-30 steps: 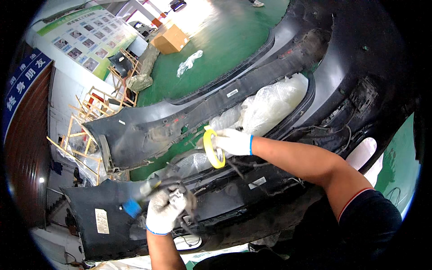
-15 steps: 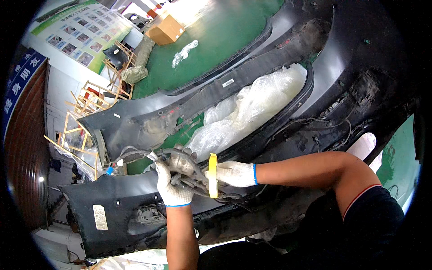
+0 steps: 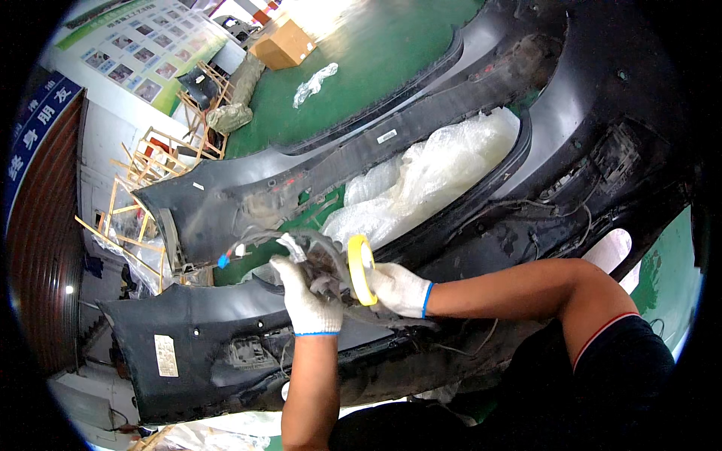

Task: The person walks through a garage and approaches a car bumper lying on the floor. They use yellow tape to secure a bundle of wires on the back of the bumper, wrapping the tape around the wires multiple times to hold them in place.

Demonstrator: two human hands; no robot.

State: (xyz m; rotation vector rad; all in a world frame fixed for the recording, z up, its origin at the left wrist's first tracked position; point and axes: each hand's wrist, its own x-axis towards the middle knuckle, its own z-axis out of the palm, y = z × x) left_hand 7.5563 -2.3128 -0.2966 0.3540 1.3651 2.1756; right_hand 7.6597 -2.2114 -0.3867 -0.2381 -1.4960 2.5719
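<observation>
Both my hands wear white knit gloves with blue cuffs. In my left hand [image 3: 310, 307], the fingers close round a bundled dark wiring harness [image 3: 323, 272]. A loose cable leads left from it to a blue connector [image 3: 223, 261]. My right hand [image 3: 402, 290] grips a roll of yellow tape [image 3: 355, 264], tilted on edge right beside the bundle. Whether a strip of tape runs onto the wires cannot be made out. Below the hands lies a black car bumper [image 3: 207, 319], inner side up, with thin wires along it.
A second bumper [image 3: 226, 184] lies beyond, with bubble wrap [image 3: 421, 177] in its opening. Wooden frames [image 3: 143, 177] stand at the left. A cardboard box [image 3: 282, 45] and a plastic scrap [image 3: 314, 84] are on the green floor [image 3: 361, 75].
My left hand has moved slightly right, turning the wire bundle. The tape roll has risen and tilted in my right hand. The blue connector has swung up and to the right.
</observation>
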